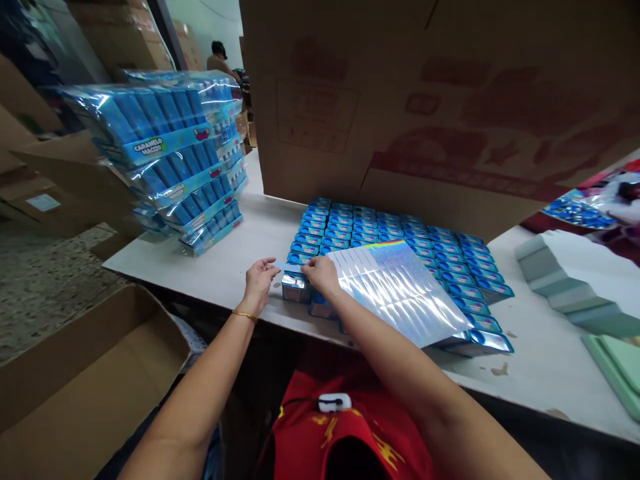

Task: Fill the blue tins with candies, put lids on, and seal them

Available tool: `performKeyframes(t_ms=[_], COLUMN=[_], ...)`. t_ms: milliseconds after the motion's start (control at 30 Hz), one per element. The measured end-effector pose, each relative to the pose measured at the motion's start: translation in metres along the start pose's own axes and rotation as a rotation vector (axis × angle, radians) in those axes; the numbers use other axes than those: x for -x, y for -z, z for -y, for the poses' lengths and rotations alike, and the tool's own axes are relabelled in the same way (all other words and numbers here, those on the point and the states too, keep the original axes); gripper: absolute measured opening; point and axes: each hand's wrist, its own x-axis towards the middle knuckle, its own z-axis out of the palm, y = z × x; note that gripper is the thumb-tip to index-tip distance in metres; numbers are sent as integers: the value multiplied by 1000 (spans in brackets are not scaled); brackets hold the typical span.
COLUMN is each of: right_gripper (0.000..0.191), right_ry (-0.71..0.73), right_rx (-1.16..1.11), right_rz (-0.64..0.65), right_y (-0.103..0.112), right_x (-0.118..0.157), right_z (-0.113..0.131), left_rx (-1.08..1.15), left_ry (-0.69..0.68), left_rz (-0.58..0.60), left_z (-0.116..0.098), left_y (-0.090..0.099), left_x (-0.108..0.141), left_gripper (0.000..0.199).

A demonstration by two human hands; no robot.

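My left hand (260,283) and my right hand (323,275) pinch opposite ends of a small pale strip (290,267), perhaps a clear sticker. It is stretched just over the near left corner of several rows of small blue boxes (313,231). On top of these boxes, beside my right hand, lies a shiny silvery sheet (395,293) marked with rows of narrow strips. The fingertips of both hands are pressed together on the strip.
Wrapped stacks of blue display packs (175,157) stand at the table's left. Behind the boxes rises a large cardboard carton (320,127). An open carton (90,380) sits below left. Folded pale card (575,280) and a green tray (615,367) lie right. A person (219,61) is far back.
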Motion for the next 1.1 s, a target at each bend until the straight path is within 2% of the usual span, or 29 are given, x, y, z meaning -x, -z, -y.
performKeyframes(t_ms=[200,267,333,433,533,633,700,767,833,900,967,1033,1100], right_gripper=[20,25,27,30,32,35,37,37,36,34,33,30,29], right_ry=[-44,17,155,321,369,367,319,269,256,292,332,346,355], right_rx=[227,313,389,477,503,408,322,286,315,373,439,505,553], right_rz=[56,46,63,172,242,159,8,-144,-200,-147,-40,29,43], right_y=[3,7,10,13,20,43,69,98,122,134,134,127,118], right_x=[1,7,15,25,26,16,2,-14,-32,-49,-60,-65,-63], right_z=[9,10,10,9,4,-18,-48,-85,-117,-139,-147,-147,-145], left_rx=[14,-10,-72,-293,-664,-836,-833,-847,-915,-1014,-1106,-1177,-1218], left_ry=[80,87,48,-116,-355,-540,-663,-767,-809,-787,-749,-713,-696], left_rz=[36,50,67,146,224,91,70,208,360,415,438,418,377], left_z=[13,15,19,24,21,5,-7,-16,-18,-14,-7,1,6], left_y=[-4,-5,-5,3,15,13,-7,-42,-84,-123,-151,-165,-169], left_x=[-5,-5,-6,-7,-9,-11,-11,-6,2,9,15,17,19], left_gripper=[36,36,31,20,23,35,35,32,32,42,49,49,46])
